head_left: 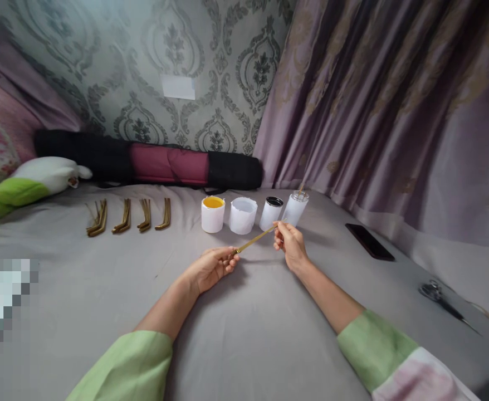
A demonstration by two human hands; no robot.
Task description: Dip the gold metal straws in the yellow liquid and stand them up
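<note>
A thin golden-brown stick (256,239) is stretched between my two hands, slanting up to the right. My left hand (214,268) is closed around its lower end, where a small shiny bit shows by the fingertips. At the upper end, the thumb and fingers of my right hand (289,243) pinch it. Just beyond the hands stand a white container with yellow inside (213,219), a wide white one (243,217), a white one with a dark inside (270,215) and a taller white one (296,209) with a thin stick upright in it.
Several bundles of bent golden-brown sticks (121,217) lie at the left on the grey sheet (244,340). A black phone (370,241) and scissors (440,298) lie at right. Behind are a black-and-maroon roll (169,165), a plush toy (31,178) and a curtain (353,111).
</note>
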